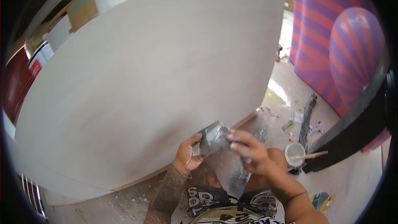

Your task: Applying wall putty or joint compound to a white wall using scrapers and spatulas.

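My left hand (189, 156) grips the edge of a flat, dark rectangular plate (203, 146), thumb on top. Whitish filler paste (215, 132) is smeared across it. Close to the plate's right end, my right hand (252, 151) is curled with fingers pinched and slightly blurred. Whatever it pinches is dark and paste-smeared, too unclear to name. Both hands are held above my lap, in front of a large, smooth, pale grey panel (166, 58) that fills most of the view.
To my right stands a white tub (295, 149) with a wooden stick (313, 156) across it. Beyond it lie a dark wrapped strip (306, 120) and scraps. A curved black piece (352, 137) and a pink-and-purple striped shape (356, 54) stand farther right. Boxes (83, 10) show behind the panel.
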A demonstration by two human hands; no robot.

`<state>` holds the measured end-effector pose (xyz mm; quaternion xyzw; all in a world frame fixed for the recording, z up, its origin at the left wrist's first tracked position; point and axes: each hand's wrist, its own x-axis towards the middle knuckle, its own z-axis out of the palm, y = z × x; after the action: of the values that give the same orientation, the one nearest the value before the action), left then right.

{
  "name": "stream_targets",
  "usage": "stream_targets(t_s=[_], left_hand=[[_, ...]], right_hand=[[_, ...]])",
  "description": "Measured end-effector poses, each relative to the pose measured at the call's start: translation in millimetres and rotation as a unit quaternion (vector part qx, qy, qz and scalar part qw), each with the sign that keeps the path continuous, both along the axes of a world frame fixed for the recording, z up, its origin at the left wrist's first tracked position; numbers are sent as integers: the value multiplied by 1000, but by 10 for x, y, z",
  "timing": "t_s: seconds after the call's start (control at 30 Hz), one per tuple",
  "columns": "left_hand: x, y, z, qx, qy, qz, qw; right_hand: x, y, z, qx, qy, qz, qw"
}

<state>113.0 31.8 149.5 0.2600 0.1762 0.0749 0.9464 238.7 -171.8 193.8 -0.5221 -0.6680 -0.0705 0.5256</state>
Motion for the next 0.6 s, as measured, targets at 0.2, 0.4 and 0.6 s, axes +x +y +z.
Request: stream_targets(t_s=[0.2,0.4,0.6], left_hand=[[-160,66,24,60,-13,15,998],[-53,369,319,82,11,87,993],[304,347,756,241,13,31,970]], right_hand=[[112,117,-508,-134,-36,10,990],[770,-64,-622,-237,-23,-81,968],[1054,180,370,-74,-187,-15,980]])
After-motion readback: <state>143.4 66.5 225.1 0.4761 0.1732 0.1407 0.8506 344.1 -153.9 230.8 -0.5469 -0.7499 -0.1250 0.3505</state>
